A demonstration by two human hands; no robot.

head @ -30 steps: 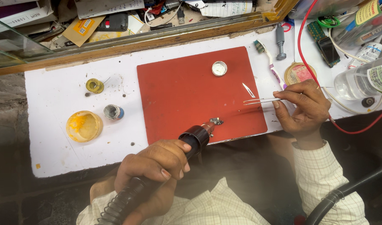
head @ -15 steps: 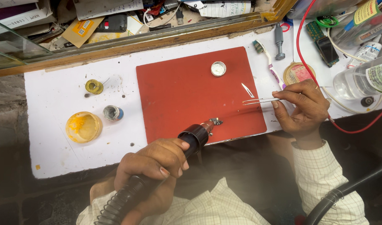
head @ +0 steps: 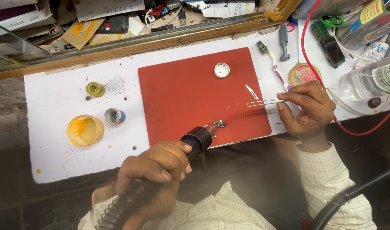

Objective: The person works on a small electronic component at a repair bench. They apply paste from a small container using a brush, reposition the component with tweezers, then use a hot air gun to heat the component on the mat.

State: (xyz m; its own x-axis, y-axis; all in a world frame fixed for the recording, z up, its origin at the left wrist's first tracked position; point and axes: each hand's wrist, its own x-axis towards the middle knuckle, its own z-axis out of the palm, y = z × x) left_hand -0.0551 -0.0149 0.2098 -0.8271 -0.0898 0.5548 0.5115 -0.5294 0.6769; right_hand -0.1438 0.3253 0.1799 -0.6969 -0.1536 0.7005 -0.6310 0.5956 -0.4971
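Observation:
My left hand (head: 154, 166) grips a black hot-air gun (head: 195, 140) with a ribbed hose. Its nozzle points at a small dark component (head: 219, 124) lying near the front edge of the red mat (head: 190, 91). My right hand (head: 305, 108) rests at the mat's right edge and pinches silver tweezers (head: 263, 102). The tweezer tips point left over the mat, apart from the component. A second pair of tweezers (head: 251, 91) lies on the mat just above them.
A small round tin (head: 222, 70) sits on the mat's far side. On the white board (head: 54, 106) at left are a yellow tub (head: 84, 130), a small blue-rimmed pot (head: 114, 116) and a solder spool (head: 95, 89). A toothbrush (head: 273, 64), red cable (head: 308, 55) and clear bottle (head: 369, 81) crowd the right.
Both hands hold nearly still. The hot-air nozzle stays aimed at the small component, and the tweezers have barely shifted.

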